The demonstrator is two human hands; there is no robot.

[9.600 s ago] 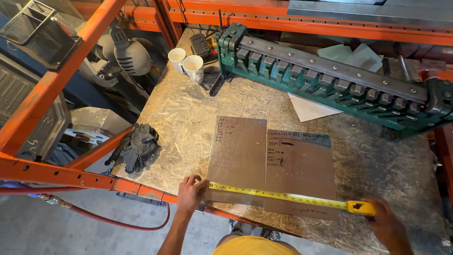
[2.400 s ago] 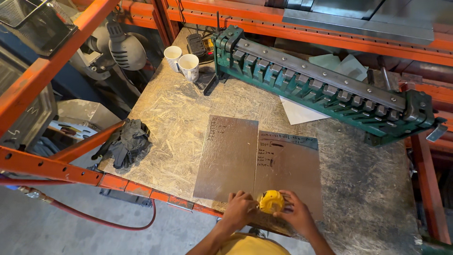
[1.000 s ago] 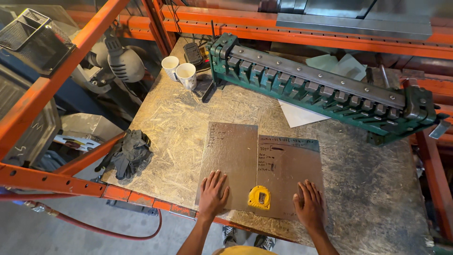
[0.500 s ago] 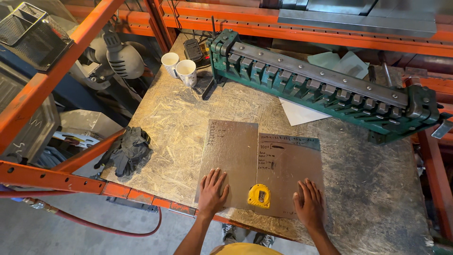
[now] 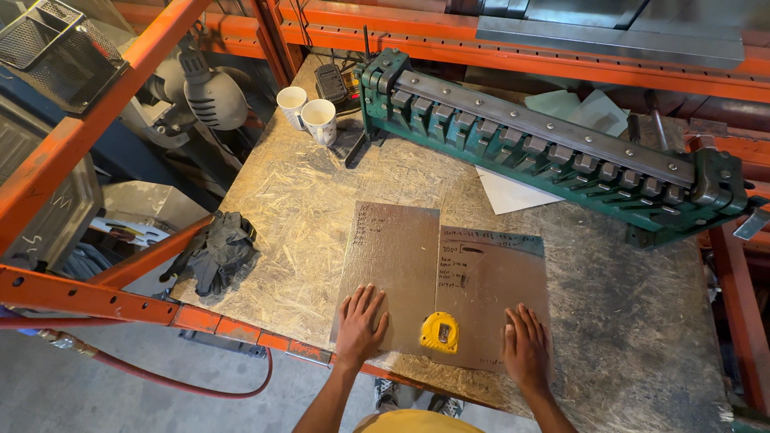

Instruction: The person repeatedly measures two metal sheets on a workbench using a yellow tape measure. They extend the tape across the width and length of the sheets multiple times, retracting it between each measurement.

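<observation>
Two dull, matt grey metal sheets [image 5: 449, 281] lie on a rough wood-chip counter [image 5: 297, 216]; glossy yellow plastic tape measure [image 5: 439, 332].

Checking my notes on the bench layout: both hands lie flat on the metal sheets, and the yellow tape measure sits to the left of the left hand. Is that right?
Not quite. In the head view the yellow tape measure sits between the left hand and the right hand, not to the left. Both hands do lie flat on the grey metal sheets.

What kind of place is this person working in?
Probably a sheet-metal workshop: a long green metal bending brake sits on the chipboard bench, grey metal sheets with a yellow tape measure lie before it, and orange steel racking surrounds it.
</observation>
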